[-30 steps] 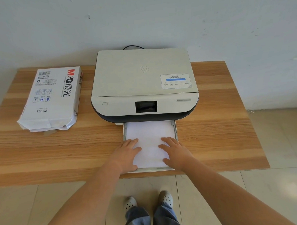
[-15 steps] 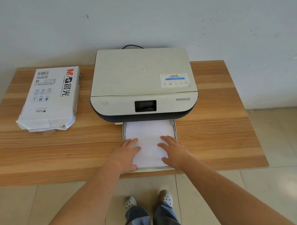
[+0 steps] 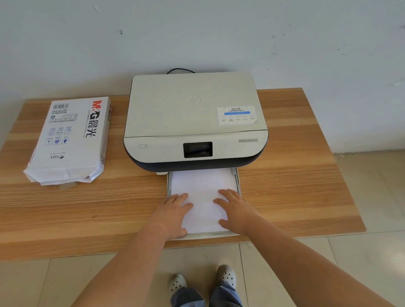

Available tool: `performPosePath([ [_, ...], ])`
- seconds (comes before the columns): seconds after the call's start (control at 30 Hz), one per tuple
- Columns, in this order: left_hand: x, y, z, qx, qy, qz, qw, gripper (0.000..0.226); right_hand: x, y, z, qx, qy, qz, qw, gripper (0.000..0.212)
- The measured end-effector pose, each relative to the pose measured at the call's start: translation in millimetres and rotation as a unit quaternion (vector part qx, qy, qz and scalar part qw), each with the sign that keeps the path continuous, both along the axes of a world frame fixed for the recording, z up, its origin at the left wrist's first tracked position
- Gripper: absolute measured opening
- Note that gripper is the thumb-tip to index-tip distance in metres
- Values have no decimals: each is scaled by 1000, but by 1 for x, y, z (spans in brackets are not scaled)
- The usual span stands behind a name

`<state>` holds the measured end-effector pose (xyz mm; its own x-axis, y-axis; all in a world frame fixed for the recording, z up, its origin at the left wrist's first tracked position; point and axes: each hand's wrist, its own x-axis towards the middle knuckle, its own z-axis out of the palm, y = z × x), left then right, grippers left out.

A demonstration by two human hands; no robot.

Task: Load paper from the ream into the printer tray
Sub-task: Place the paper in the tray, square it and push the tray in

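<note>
A beige printer (image 3: 194, 116) stands at the back middle of the wooden table (image 3: 291, 196). Its paper tray (image 3: 238, 182) is pulled out toward me and holds a stack of white paper (image 3: 202, 188). My left hand (image 3: 174, 215) lies flat on the stack's left side, fingers spread. My right hand (image 3: 236, 210) lies flat on its right side, also spread. Neither hand grips anything. The white ream pack (image 3: 68, 140) lies on the table's left side with its near end torn open.
A black cable (image 3: 180, 70) loops behind the printer against the pale wall. The table's front edge runs just under the tray's end. My two feet in pale clogs (image 3: 202, 281) stand on the tiled floor below.
Both hands stay flat on the paper in the tray. The view has shifted only slightly.
</note>
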<state>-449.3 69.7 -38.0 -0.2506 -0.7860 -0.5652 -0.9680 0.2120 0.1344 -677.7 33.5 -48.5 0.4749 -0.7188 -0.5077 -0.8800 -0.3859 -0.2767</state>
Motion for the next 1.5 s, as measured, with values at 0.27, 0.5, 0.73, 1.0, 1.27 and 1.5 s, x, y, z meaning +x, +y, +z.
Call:
performPosePath([
  [0.27,-4,2,-1,0,-1,2,1000,78,1,1,-1,2,5,0,1000,67],
  [0.5,-1,-3,0,-12,25,17,999,66,0,-7,7,-16,-45,-44,998,57],
  [0.73,11,-17,10,-98,108,129,981,49,-12,-34,17,-56,-93,-133,985,39],
  [1.0,29,-32,9,-76,39,262,961,32,-24,-46,11,-47,-32,-204,977,20],
  [1.27,37,-41,-5,29,52,304,951,46,-21,-57,3,25,20,-267,963,18],
  [1.5,35,-46,-8,52,56,293,953,39,-17,-63,4,34,44,-260,964,18],
])
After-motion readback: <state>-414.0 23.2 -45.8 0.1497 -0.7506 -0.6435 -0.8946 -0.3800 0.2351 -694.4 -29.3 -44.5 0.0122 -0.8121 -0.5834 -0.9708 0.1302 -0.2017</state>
